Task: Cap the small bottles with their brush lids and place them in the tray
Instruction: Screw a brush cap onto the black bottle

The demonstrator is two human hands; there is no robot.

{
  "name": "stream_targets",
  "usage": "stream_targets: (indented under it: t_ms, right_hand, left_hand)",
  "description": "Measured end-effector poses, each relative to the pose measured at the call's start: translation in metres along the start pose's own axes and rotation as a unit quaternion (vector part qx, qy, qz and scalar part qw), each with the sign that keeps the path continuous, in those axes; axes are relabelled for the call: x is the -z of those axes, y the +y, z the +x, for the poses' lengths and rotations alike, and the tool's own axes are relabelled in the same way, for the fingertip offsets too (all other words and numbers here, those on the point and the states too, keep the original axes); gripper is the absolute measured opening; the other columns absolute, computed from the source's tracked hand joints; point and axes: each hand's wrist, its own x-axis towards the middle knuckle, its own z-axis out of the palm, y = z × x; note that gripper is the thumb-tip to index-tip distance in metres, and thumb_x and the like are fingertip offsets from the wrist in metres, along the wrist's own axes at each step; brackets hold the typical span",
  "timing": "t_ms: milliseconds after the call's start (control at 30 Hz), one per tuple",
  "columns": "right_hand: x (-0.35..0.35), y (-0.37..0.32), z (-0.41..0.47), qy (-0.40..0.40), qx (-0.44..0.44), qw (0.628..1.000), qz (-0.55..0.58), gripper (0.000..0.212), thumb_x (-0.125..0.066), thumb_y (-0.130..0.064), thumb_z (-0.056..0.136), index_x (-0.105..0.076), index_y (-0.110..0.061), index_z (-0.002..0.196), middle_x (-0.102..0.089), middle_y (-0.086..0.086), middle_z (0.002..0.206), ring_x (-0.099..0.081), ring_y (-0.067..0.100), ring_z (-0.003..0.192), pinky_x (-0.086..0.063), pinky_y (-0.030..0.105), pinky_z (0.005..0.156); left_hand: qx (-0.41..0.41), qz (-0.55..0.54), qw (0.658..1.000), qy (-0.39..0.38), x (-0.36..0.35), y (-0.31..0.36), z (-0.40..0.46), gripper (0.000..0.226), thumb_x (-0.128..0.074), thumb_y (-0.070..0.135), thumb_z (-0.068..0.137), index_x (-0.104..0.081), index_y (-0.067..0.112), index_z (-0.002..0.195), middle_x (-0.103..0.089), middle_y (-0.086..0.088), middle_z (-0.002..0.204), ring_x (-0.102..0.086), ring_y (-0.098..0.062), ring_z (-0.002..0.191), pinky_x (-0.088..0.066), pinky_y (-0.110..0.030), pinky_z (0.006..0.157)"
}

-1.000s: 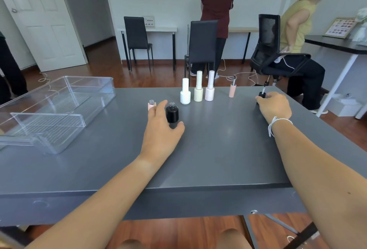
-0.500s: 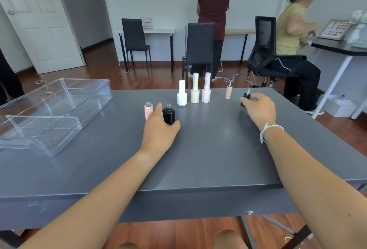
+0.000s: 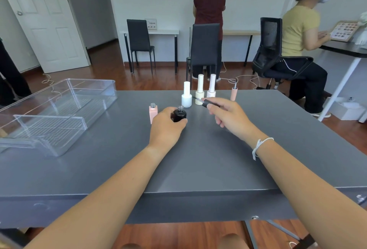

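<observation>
My left hand [image 3: 165, 127] grips an open black bottle [image 3: 179, 114] standing on the grey table [image 3: 198, 159]. My right hand [image 3: 230, 116] pinches a black brush lid [image 3: 206, 103], its brush tip pointing left toward the bottle, a short way above and to its right. An uncapped pink bottle [image 3: 153, 112] stands just left of my left hand. Behind stand a capped white bottle [image 3: 186, 96], a cream one [image 3: 199, 90] and a pale pink one [image 3: 212, 87]. A pink brush lid [image 3: 234, 93] stands upside down at the back right. The clear tray [image 3: 59, 113] sits on the left.
The tray has an inner clear divider insert [image 3: 51, 127]. Beyond the table's far edge are black chairs [image 3: 205, 50], two people at other desks, and cables on the wood floor. The table's front edge lies near my forearms.
My right hand lifted the black brush lid from the table's right side and carried it left toward the black bottle. My left hand stays on the bottle.
</observation>
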Motion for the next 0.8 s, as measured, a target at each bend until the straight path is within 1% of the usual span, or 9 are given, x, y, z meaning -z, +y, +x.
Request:
stream_targets:
  t_ms: [67, 100, 200, 233, 267, 333, 433, 533, 800]
  right_hand:
    - [0.0027, -0.0031, -0.0005, 0.002, 0.003, 0.999, 0.037, 0.026, -0.049, -0.015, 0.094, -0.063, -0.024, 0.113, -0.050, -0.001, 0.070, -0.037, 0.011, 0.051, -0.035, 0.013, 0.045]
    - [0.0041, -0.0042, -0.0007, 0.001, 0.005, 0.999, 0.054, 0.025, -0.049, -0.014, 0.094, -0.064, -0.025, 0.110, -0.049, -0.001, 0.069, -0.036, 0.011, 0.050, -0.033, 0.014, 0.045]
    - [0.0070, -0.0071, -0.0006, 0.010, 0.009, 0.995, 0.099, 0.018, -0.052, -0.011, 0.091, -0.063, -0.026, 0.091, -0.048, -0.004, 0.062, -0.036, 0.009, 0.045, -0.029, 0.018, 0.043]
    - [0.0076, -0.0076, -0.0002, 0.018, 0.008, 0.994, 0.111, 0.017, -0.053, -0.010, 0.091, -0.060, -0.025, 0.085, -0.048, -0.006, 0.058, -0.036, 0.009, 0.043, -0.028, 0.019, 0.042]
    - [0.0083, -0.0078, 0.0002, 0.025, 0.007, 0.993, 0.119, 0.018, -0.053, -0.009, 0.090, -0.059, -0.024, 0.082, -0.048, -0.009, 0.055, -0.036, 0.009, 0.043, -0.028, 0.019, 0.042]
    - [0.0092, -0.0078, 0.0002, 0.032, 0.009, 0.993, 0.118, 0.019, -0.053, -0.008, 0.090, -0.058, -0.022, 0.079, -0.046, -0.011, 0.051, -0.036, 0.008, 0.042, -0.028, 0.019, 0.041]
    - [0.0084, -0.0073, -0.0007, 0.026, 0.013, 0.994, 0.105, 0.018, -0.052, -0.008, 0.090, -0.058, -0.020, 0.079, -0.044, -0.009, 0.050, -0.034, 0.008, 0.041, -0.027, 0.019, 0.041]
    - [0.0066, -0.0082, -0.0017, 0.013, 0.018, 0.996, 0.088, 0.014, -0.050, -0.007, 0.091, -0.057, -0.017, 0.082, -0.046, -0.014, 0.043, -0.033, 0.006, 0.039, -0.027, 0.018, 0.041]
    - [0.0055, -0.0091, -0.0024, 0.018, 0.026, 0.996, 0.085, 0.014, -0.050, -0.007, 0.091, -0.057, -0.016, 0.083, -0.045, -0.013, 0.040, -0.032, 0.006, 0.037, -0.028, 0.017, 0.041]
  left_hand:
    - [-0.027, 0.005, 1.000, -0.008, -0.0004, 0.0001, -0.0030, 0.021, -0.067, 0.023, 0.077, -0.057, 0.035, 0.091, -0.057, 0.024, 0.079, -0.053, 0.013, 0.067, -0.038, 0.000, 0.058]
    - [-0.042, 0.010, 0.999, -0.011, -0.0008, 0.0002, -0.0041, 0.021, -0.068, 0.024, 0.076, -0.057, 0.036, 0.089, -0.060, 0.020, 0.081, -0.053, 0.010, 0.067, -0.040, -0.003, 0.060]
    - [-0.066, 0.013, 0.998, -0.022, -0.0015, 0.0003, -0.0065, 0.022, -0.069, 0.024, 0.074, -0.060, 0.032, 0.092, -0.060, 0.007, 0.096, -0.057, -0.005, 0.079, -0.046, -0.020, 0.074]
    - [-0.068, 0.011, 0.997, -0.024, -0.0015, 0.0002, -0.0069, 0.024, -0.070, 0.022, 0.073, -0.061, 0.031, 0.093, -0.059, 0.004, 0.099, -0.058, -0.008, 0.082, -0.046, -0.021, 0.077]
    - [-0.071, 0.010, 0.997, -0.026, -0.0014, 0.0002, -0.0073, 0.024, -0.071, 0.020, 0.073, -0.061, 0.029, 0.093, -0.057, 0.001, 0.100, -0.058, -0.009, 0.084, -0.046, -0.018, 0.077]
    - [-0.076, 0.014, 0.997, -0.026, -0.0012, 0.0001, -0.0074, 0.025, -0.071, 0.017, 0.072, -0.060, 0.027, 0.092, -0.054, 0.000, 0.101, -0.056, -0.004, 0.084, -0.041, -0.006, 0.072]
    - [-0.078, 0.014, 0.997, -0.020, -0.0011, -0.0002, -0.0070, 0.025, -0.071, 0.014, 0.072, -0.060, 0.026, 0.091, -0.050, 0.000, 0.100, -0.053, 0.000, 0.081, -0.037, 0.003, 0.067]
    - [-0.080, 0.010, 0.996, -0.023, -0.0012, -0.0004, -0.0076, 0.025, -0.071, 0.013, 0.072, -0.061, 0.025, 0.092, -0.049, 0.001, 0.100, -0.054, -0.001, 0.082, -0.037, 0.004, 0.068]
    - [-0.086, 0.011, 0.996, -0.025, -0.0019, -0.0005, -0.0075, 0.026, -0.071, 0.012, 0.073, -0.062, 0.023, 0.095, -0.049, 0.000, 0.101, -0.054, -0.001, 0.084, -0.038, 0.003, 0.071]
